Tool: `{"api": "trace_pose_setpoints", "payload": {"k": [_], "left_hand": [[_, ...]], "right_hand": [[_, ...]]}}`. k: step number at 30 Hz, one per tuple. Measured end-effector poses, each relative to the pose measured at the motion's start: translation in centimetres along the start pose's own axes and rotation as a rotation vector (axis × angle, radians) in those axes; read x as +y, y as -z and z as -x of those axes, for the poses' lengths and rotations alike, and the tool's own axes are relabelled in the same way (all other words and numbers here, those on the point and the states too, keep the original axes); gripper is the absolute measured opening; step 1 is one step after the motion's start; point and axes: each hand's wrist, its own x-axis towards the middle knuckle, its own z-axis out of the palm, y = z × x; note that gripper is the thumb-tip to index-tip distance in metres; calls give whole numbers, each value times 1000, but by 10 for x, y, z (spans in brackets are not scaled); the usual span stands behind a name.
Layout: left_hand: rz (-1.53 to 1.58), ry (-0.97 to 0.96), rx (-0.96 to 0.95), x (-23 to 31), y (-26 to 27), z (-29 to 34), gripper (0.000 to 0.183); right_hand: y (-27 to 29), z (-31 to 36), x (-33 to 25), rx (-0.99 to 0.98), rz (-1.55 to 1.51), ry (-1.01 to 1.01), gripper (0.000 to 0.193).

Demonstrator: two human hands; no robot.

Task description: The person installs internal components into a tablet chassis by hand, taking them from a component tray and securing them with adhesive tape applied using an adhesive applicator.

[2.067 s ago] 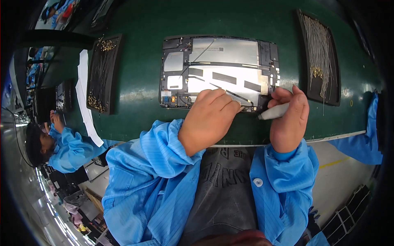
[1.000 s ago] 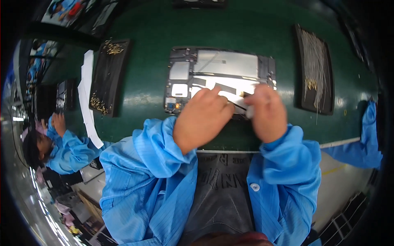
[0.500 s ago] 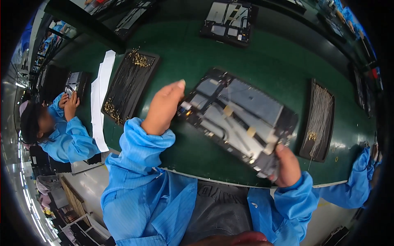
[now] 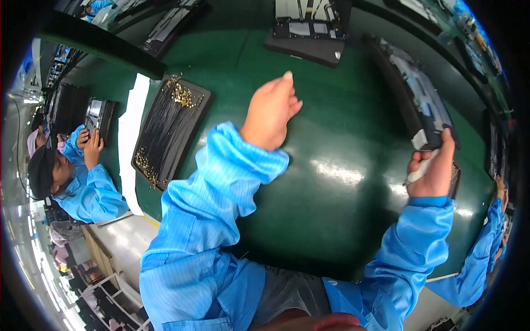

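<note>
My right hand point(image 4: 433, 168) grips the near end of a black tray-like base carrying an opened tablet point(image 4: 417, 91) with grey inner panels. The tablet is tilted steeply at the right side of the green table point(image 4: 320, 215). Something whitish point(image 4: 422, 168) shows at my right palm; its kind is unclear. My left hand point(image 4: 270, 113) is over the middle of the table, its fingers curled closed and its thumb side up. The inside of that hand is hidden. Nearest to it on the left lies a black tray point(image 4: 196, 113) of thin black cables with gold-coloured ends.
Another opened tablet on a dark base point(image 4: 303, 47) stands at the far middle. White paper strips point(image 4: 130, 138) lie left of the cable tray. A dark green bar point(image 4: 105, 44) crosses the upper left. Co-workers in blue sleeves point(image 4: 99, 190) sit at left and right.
My right hand has carried the tablet from the middle to the right and tipped it up. My left hand has come away from its edge and moved right and farther out.
</note>
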Motion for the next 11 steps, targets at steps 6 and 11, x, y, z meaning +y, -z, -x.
{"api": "trace_pose_setpoints", "payload": {"k": [6,11], "left_hand": [[227,-9,130,22,-23,-64,65],[390,-53,193,31,-16,-102,62]], "right_hand": [[-30,-41,14,118,-58,79,31],[-31,-53,46,-202,6,-148,65]]}}
